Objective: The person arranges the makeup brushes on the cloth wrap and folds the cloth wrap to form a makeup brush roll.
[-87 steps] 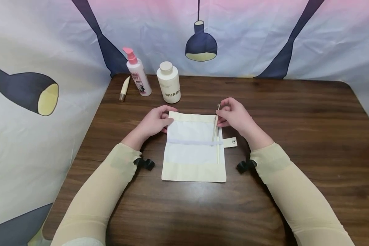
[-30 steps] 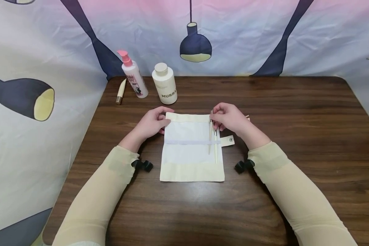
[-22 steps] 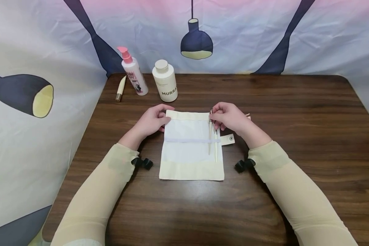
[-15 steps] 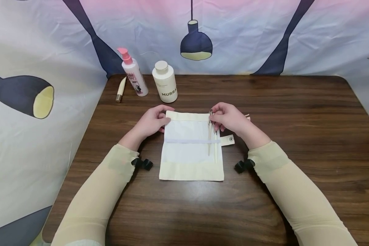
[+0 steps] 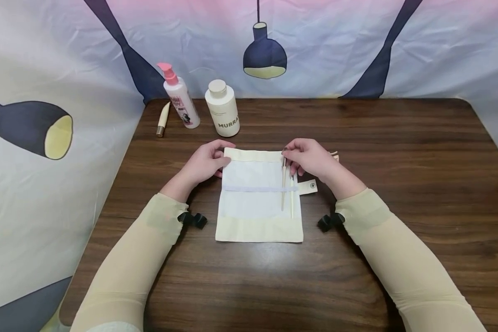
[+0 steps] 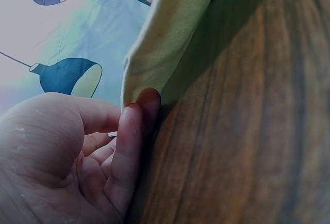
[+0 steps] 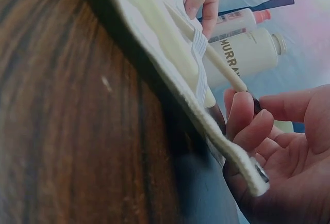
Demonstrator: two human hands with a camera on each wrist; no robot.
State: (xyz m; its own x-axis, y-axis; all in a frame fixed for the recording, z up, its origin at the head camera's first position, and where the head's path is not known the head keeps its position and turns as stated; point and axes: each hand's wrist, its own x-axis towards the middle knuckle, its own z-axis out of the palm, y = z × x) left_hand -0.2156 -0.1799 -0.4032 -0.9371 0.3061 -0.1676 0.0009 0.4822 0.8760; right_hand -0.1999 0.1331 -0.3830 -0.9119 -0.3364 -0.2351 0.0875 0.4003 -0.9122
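A cream cloth brush roll lies unfolded on the table, with a pale elastic band across its middle. My left hand pinches its far left corner, which bends upward in the left wrist view. The right hand pinches a slim makeup brush near its dark upper end, its pale handle passing under the band. Fingertips hide the brush's head. A second pale brush sits under the band just to the right. In the right wrist view, the elastic crosses both handles.
Behind the roll stand a white MURRA-labelled bottle and a pink-topped pump bottle, with a cream tube lying to their left. A snap strap sticks out from the roll's right edge. Thin tan ends show behind my right wrist.
Since the earliest frame, the held brush has moved left and its handle has slid down past the elastic band. Over the last second, both hands have stayed nearly still.
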